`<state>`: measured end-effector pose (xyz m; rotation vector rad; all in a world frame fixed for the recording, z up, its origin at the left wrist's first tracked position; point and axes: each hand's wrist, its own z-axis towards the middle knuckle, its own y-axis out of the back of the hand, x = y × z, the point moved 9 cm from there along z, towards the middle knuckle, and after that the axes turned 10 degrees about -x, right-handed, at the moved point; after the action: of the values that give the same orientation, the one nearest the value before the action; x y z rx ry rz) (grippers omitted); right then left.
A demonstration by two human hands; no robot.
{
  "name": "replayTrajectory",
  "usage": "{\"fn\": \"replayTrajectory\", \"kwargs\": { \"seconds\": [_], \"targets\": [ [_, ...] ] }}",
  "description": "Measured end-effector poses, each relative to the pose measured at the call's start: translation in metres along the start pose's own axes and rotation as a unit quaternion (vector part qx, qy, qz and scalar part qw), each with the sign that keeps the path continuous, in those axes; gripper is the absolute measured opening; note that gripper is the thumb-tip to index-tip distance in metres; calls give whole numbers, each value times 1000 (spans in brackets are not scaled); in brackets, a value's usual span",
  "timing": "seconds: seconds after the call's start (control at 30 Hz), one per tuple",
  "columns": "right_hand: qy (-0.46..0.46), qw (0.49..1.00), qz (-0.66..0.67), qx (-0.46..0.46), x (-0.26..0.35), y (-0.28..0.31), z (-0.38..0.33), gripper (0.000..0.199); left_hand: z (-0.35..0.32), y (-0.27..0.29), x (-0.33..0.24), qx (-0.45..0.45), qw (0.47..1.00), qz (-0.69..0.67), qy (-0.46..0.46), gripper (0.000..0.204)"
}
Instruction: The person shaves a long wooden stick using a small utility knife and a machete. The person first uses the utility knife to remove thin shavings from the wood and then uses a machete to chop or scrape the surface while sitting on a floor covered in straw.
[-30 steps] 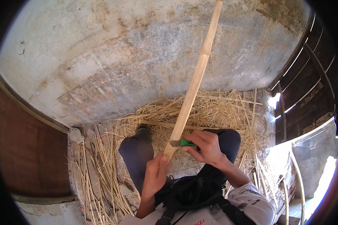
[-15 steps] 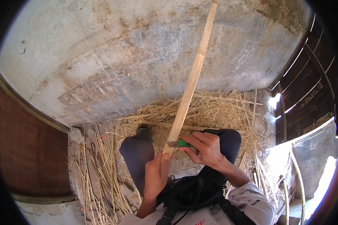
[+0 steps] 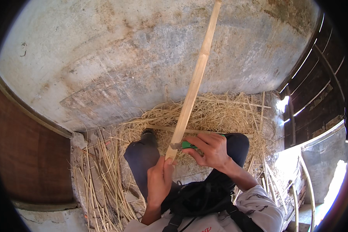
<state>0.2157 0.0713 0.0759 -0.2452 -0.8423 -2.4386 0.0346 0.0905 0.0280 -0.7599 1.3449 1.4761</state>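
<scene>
A long, pale bamboo strip [image 3: 192, 91] slants from my lap up toward the wall, with a node partway along it. My left hand [image 3: 160, 181] is closed round its near end, thumb lying on the strip. In my right hand [image 3: 209, 150] is a green-handled knife [image 3: 188, 144], the fingers wrapped over its handle. The short grey blade lies across the strip just above my left thumb. How deep the edge sits in the bamboo cannot be made out.
A heap of thin shavings [image 3: 224, 116] covers the floor beyond my knees, below a stained wall [image 3: 150, 58]. Several thin bamboo sticks [image 3: 100, 178] lie at the left beside a brown panel [image 3: 31, 150]. Dark slatted boards [image 3: 313, 85] stand at the right, with poles [image 3: 307, 181] below.
The bamboo strip has swung slightly left at its upper part. My right hand and the knife have shifted a little left along with it; both hands keep their grip.
</scene>
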Motion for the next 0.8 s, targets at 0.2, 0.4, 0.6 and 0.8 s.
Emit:
{"fn": "replayTrajectory", "kwargs": {
  "seconds": [0.2, 0.4, 0.6, 0.8],
  "targets": [
    [1, 1000, -10, -7, -6, 0, 3, 35, -4, 1, 6, 29, 998, 41, 28, 22],
    [-3, 1000, -11, 1, -7, 1, 4, 36, -9, 3, 7, 27, 998, 44, 32, 22],
    [-8, 1000, -16, 1, -11, 2, 5, 36, -14, 3, 10, 28, 998, 53, 35, 20],
    [-17, 1000, -17, 1, -15, 4, 7, 36, -19, 4, 9, 30, 997, 66, 36, 19]
  ]
}}
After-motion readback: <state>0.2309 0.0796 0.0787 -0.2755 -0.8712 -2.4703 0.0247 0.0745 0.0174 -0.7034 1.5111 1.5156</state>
